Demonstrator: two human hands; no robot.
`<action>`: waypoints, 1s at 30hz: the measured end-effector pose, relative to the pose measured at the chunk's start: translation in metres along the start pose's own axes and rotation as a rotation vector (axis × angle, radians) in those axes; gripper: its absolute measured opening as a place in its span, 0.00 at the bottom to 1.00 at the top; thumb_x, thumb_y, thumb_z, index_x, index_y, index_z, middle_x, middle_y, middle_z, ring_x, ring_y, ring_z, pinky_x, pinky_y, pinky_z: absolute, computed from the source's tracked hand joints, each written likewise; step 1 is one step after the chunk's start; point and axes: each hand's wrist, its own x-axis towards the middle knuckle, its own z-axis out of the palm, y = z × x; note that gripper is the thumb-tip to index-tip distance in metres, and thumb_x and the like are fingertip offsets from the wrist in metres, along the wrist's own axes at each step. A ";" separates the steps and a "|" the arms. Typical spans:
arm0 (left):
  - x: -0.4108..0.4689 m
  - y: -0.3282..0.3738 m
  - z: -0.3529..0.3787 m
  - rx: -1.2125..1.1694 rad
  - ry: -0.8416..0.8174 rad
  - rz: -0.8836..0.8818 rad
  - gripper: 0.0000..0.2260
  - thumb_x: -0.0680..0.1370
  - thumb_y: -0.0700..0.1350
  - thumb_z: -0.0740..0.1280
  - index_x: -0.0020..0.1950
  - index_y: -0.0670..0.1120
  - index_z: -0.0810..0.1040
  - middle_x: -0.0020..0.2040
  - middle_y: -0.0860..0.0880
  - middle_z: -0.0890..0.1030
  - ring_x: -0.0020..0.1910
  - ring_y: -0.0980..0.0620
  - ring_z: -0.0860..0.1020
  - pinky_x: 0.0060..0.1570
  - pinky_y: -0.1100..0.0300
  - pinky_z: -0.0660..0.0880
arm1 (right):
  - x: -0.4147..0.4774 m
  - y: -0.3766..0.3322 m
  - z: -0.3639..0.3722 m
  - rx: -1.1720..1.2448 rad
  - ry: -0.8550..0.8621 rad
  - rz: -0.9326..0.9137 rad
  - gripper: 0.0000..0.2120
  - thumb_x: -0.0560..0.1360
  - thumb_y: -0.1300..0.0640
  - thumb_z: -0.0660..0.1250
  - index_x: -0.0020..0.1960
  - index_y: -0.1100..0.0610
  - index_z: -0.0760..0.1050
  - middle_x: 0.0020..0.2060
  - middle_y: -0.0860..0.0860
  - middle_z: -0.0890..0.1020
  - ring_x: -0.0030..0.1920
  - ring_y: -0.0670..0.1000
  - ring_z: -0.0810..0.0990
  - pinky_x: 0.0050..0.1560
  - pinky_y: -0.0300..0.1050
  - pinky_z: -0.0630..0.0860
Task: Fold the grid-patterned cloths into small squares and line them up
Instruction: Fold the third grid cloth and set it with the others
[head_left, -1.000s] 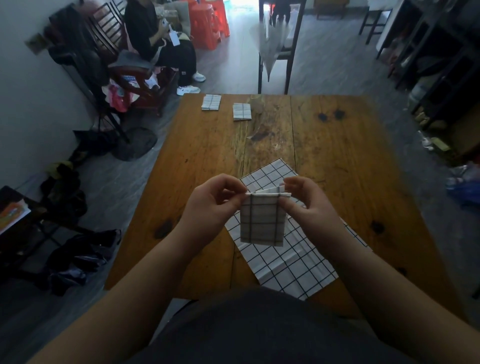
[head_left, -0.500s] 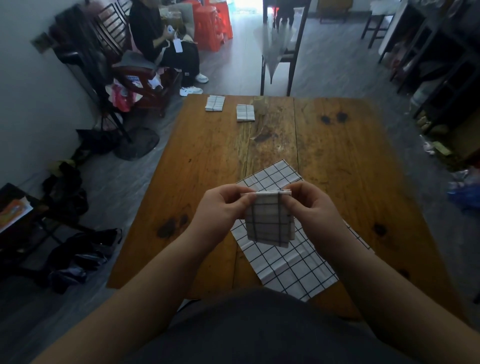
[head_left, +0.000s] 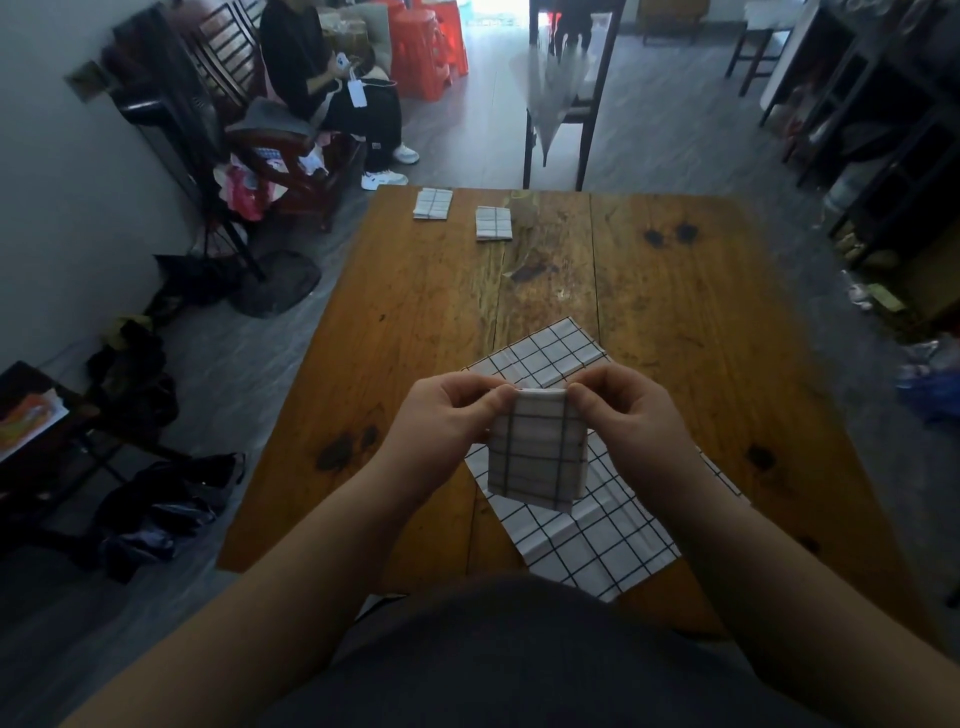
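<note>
**Grid-patterned folded cloth (head_left: 537, 452) pinched at its top corners, held over the table**

- Folded cloth: white with dark grid lines, several layers thick, a small and roughly square packet. It hangs from its top edge, lifted clear of the wooden table (head_left: 426, 322), at the near middle of the view.
- Left hand (head_left: 447, 421): fingers curled in, thumb and fingertips pinching the packet's top left corner.
- Right hand (head_left: 628, 415): same posture, thumb and curled fingers nipping the top right corner. The folded top edge runs straight between the two hands.
- Spread cloth (head_left: 597, 540): same grid pattern, lying flat and open on the table right under the held packet. It is turned at an angle to the table edge, with one corner pointing away from the person. Crease lines show across it.
- Two folded squares at the far left end of the table, side by side with a small gap: left square (head_left: 432, 203) just at the far edge, right square (head_left: 493, 223) set slightly nearer.
- Something clear and pale stands just right of the right square; I can't tell what it is.
- Beyond the table: a dark chair (head_left: 566, 93) at the far side, red plastic stools (head_left: 421, 47), and a seated person (head_left: 322, 78) on the left.
</note>
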 end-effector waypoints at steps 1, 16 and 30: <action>0.000 0.000 0.000 0.025 0.004 0.006 0.05 0.80 0.43 0.68 0.51 0.48 0.84 0.48 0.50 0.86 0.49 0.53 0.84 0.44 0.60 0.81 | 0.001 0.001 0.000 -0.056 -0.017 0.002 0.03 0.79 0.58 0.67 0.49 0.54 0.80 0.44 0.50 0.83 0.46 0.48 0.81 0.47 0.44 0.81; 0.002 -0.008 0.002 0.149 -0.083 -0.064 0.05 0.80 0.44 0.69 0.50 0.51 0.84 0.47 0.51 0.86 0.48 0.54 0.84 0.49 0.56 0.82 | -0.002 0.004 -0.004 -0.107 -0.086 0.096 0.04 0.79 0.55 0.68 0.45 0.53 0.80 0.43 0.53 0.83 0.47 0.53 0.82 0.50 0.54 0.82; 0.006 -0.004 0.012 0.459 -0.192 -0.029 0.09 0.80 0.50 0.68 0.54 0.48 0.85 0.47 0.52 0.85 0.49 0.55 0.83 0.52 0.51 0.82 | 0.001 -0.004 0.008 -0.308 -0.047 -0.038 0.05 0.79 0.54 0.68 0.45 0.46 0.78 0.41 0.43 0.81 0.44 0.41 0.78 0.43 0.37 0.72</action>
